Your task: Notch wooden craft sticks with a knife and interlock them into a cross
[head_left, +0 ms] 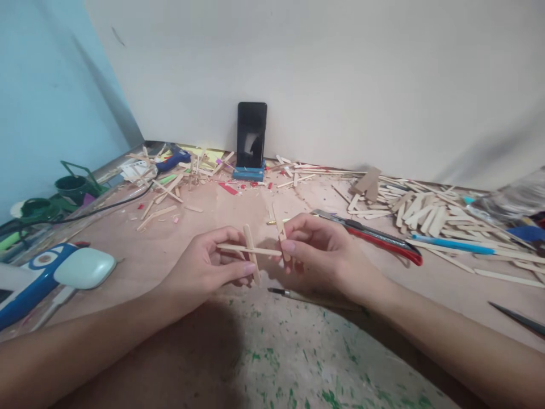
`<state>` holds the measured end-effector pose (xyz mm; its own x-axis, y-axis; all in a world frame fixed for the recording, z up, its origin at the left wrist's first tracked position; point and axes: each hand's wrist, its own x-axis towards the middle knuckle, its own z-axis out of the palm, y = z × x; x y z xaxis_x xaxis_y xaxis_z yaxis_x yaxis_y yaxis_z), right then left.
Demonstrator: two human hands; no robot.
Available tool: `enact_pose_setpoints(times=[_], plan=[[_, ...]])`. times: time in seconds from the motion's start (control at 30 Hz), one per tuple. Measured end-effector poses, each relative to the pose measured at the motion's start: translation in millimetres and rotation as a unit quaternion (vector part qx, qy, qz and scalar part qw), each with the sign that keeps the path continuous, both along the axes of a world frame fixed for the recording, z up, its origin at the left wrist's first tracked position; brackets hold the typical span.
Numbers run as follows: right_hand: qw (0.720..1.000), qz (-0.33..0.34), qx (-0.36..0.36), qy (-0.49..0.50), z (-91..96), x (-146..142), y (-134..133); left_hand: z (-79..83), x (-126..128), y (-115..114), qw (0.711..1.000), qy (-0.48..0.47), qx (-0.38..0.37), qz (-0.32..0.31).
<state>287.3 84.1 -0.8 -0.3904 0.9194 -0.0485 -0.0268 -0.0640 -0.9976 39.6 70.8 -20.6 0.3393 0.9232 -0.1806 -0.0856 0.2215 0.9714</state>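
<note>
Left grip (200, 270), right grip (323, 253) — sticks (238, 248) between

I see left hand (204, 267), right hand (327, 255) pinching crossed wooden sticks (259, 250) | above desk (170, 238) | knife (383, 241) beside right hand

The stick frame (250, 249) is pale, bare wood, matt and smooth, like the loose sticks (417, 213). The tabletop (170, 241) looks like dull brown board, flecked with green paint. The phone (251, 134) is glossy black; the cutter (383, 241) has shiny red plastic.
</note>
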Motion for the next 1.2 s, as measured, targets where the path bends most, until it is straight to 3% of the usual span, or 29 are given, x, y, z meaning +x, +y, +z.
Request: enact_pose_setpoints(times=[0.27,0.7,1.2], plan=[[0.996,0.043,-0.075,0.002,0.9,-7,-10,0.9,1,-2,1.0,-0.014,0.01,-0.01],[0.992,0.062,-0.109,0.006,3.1,-10,-15,1.7,-2,-3,0.997,0.042,0.052,-0.045],[0.997,0.034,-0.065,-0.012,-2.8,-10,-15,4.7,1,-6,0.995,0.041,0.081,0.044]])
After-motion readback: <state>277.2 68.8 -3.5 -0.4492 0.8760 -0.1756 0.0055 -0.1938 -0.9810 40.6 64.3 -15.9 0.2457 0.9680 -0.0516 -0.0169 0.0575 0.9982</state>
